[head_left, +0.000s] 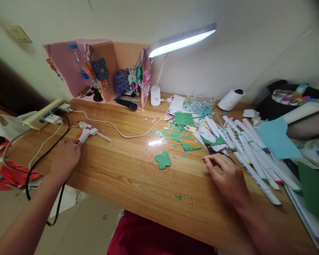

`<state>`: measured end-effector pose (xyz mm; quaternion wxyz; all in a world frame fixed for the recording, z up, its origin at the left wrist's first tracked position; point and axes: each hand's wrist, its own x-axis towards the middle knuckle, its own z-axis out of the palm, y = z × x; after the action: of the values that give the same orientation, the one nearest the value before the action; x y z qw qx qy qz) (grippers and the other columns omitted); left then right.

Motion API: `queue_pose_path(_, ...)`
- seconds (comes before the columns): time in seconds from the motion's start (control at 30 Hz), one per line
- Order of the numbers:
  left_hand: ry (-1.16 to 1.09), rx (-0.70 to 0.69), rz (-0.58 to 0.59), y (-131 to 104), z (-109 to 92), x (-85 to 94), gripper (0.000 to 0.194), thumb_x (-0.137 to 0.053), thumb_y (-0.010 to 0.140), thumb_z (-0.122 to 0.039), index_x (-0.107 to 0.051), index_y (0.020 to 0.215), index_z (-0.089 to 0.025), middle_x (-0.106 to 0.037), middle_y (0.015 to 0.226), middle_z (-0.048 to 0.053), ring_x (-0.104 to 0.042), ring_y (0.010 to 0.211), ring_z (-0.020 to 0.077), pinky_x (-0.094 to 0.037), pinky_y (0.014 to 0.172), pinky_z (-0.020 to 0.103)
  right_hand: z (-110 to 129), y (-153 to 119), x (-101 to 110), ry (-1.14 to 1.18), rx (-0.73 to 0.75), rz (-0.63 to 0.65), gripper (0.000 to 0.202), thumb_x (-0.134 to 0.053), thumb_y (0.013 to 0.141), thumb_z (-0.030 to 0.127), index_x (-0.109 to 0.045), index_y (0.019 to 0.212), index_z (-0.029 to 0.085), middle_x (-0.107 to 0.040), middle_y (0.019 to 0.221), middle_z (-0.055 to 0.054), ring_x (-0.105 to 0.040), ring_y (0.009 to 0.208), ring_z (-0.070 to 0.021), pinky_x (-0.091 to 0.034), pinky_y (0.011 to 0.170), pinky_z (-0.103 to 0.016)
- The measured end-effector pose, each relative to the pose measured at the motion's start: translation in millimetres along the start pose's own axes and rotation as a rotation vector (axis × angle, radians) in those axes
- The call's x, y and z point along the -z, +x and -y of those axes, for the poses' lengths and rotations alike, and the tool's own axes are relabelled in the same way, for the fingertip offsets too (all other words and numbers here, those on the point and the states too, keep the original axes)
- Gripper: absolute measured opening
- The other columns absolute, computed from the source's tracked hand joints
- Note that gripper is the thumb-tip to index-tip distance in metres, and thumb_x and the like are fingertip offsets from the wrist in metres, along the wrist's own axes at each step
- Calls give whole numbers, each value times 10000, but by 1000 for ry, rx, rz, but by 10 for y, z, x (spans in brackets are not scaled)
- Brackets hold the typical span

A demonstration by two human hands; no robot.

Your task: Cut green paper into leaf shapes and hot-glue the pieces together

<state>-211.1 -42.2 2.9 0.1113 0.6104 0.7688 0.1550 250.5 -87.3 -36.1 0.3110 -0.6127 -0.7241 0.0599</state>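
Observation:
My left hand [66, 156] is at the left of the desk, its fingers at the handle end of a white glue gun [87, 131]; its grip is hard to make out. A glue stick pokes from the back of the gun. My right hand [225, 173] rests at the right, fingers loosely curled, near dark scissors [212, 149] that it partly hides. Between the hands lies a green flower-shaped cutout [163, 160], flat on the wood. Green scraps [190, 146] lie behind it, with a textured green square [184, 119] further back.
White markers [251, 152] cover the right side. A lit lamp [155, 96] stands at the back beside a pink cardboard organizer [108, 71]. At the left, a power strip [44, 114] has cables running over the desk edge. A white thread cone [231, 100] lies back right.

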Motion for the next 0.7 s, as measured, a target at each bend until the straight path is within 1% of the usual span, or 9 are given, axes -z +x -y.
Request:
queue_pose_path(0.1,232,5,-20,40,-26,40,254,-435,822,-430,-497,747,-196,-483,771,57,-482,846,303,-251,592,287,120,-40,8,85,72,-8,173,-479,882,250,-549,728,214,-608,688,-46,-570,689,-211,-421,682,-335)
queue_pose_path(0.2,419,-14,-43,-36,-207,73,324,-423,834,-471,-560,821,-177,-521,811,69,-513,786,273,-255,559,270,235,-110,8,192,81,-1,189,-486,877,228,-542,697,216,-600,658,-39,-559,662,-202,-415,663,-333)
queue_pose_path(0.27,330,-34,-116,-193,-422,54,309,-465,829,-463,-556,828,-168,-533,798,54,-520,755,230,-305,587,270,331,-168,-2,298,38,92,200,-486,882,243,-555,696,214,-606,662,-40,-565,658,-199,-419,653,-328)
queue_pose_path(0.37,-19,-197,-87,-586,-890,-96,279,-503,838,-448,-502,774,-176,-511,741,16,-489,664,155,-365,606,256,493,-250,-20,525,-89,412,186,-465,904,305,-609,828,215,-622,688,-29,-583,649,-185,-444,628,-302)
queue_pose_path(0.43,-218,-333,1,-889,-1256,-278,252,-529,833,-395,-475,702,-187,-485,687,-4,-476,623,133,-374,579,243,580,-299,-22,722,-167,646,244,-416,928,334,-605,1036,224,-649,782,-32,-601,675,-177,-479,633,-288)
queue_pose_path(0.5,-364,-459,115,-1155,-1599,-493,199,-530,834,-333,-475,704,-192,-492,683,-14,-482,597,119,-379,550,234,626,-348,-16,868,-209,756,321,-414,927,364,-553,1187,236,-664,954,-53,-623,820,-193,-506,742,-308)
queue_pose_path(0.6,-394,-635,247,-1411,-1957,-775,107,-564,784,-265,-494,755,-189,-554,780,12,-537,694,145,-424,589,247,621,-435,-10,926,-288,653,376,-475,882,445,-566,1176,229,-644,1110,-73,-566,1068,-239,-446,937,-369)
queue_pose_path(0.63,-374,-665,237,-1454,-2024,-836,97,-573,767,-255,-506,778,-186,-567,816,27,-552,739,164,-442,616,262,609,-465,-13,916,-330,597,363,-484,869,469,-596,1114,226,-654,1082,-71,-562,1074,-248,-438,949,-379)
queue_pose_path(0.7,-312,-723,188,-1479,-2091,-894,90,-561,781,-250,-532,826,-177,-583,856,48,-563,782,188,-463,647,289,585,-514,-23,884,-424,490,317,-475,861,497,-632,907,226,-672,910,-52,-607,938,-246,-477,887,-382)
